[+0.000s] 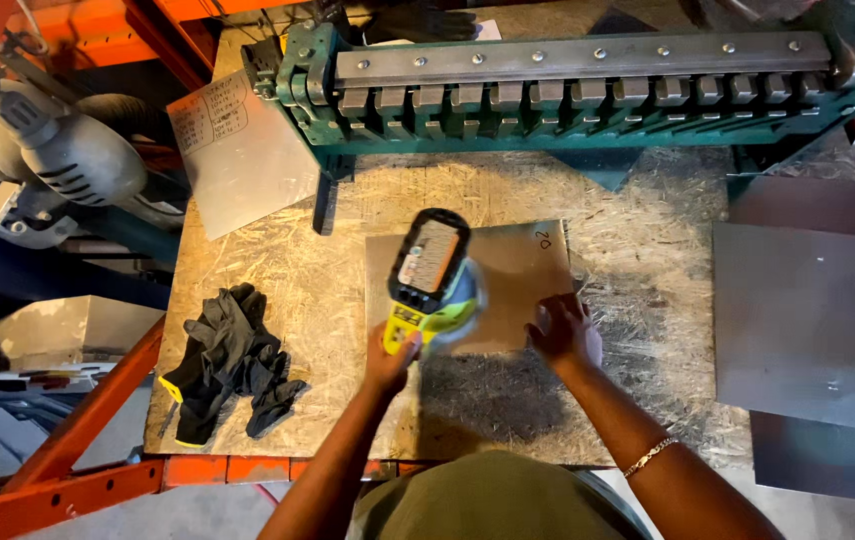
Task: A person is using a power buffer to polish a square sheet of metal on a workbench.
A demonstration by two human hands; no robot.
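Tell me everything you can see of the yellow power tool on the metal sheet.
The yellow and black handheld power tool looks plastic, with a black battery end pointing away from the person. Its lower part is motion-blurred. It sits on the flat brown metal sheet. The left hand grips its handle; the right hand presses the sheet beside it.

Single head-worn view, straight down and close over the workbench (pixel 277 260), green metal brake (pixel 567 90) at the top edge.

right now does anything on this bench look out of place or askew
Nothing looks damaged or spilled. The black work gloves lie crumpled in a heap at the chipboard bench's left edge, unworn, while the bare left hand grips a yellow cordless power tool and the right hand presses the flat metal sheet.
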